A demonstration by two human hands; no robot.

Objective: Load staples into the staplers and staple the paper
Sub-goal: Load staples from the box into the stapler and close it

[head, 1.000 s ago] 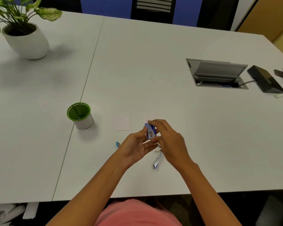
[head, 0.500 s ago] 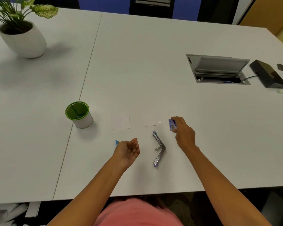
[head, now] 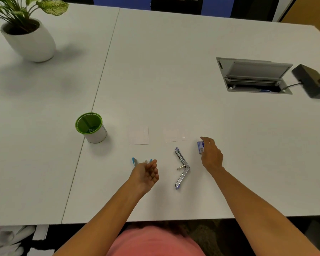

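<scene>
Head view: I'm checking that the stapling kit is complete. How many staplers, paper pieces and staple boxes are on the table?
Staplers: 2, the open stapler and the blue stapler
Paper pieces: 2, the left paper and the right paper
Staple boxes: 1, the staple box
Total: 5

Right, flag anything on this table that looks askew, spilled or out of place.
Only the silver stapler stands out: it lies splayed open in a V, just nearer the person than the right one of the two paper slips, which suits loading. The cable hatch at far right has its lid raised. Both slips lie flat, and nothing looks spilled.
</scene>
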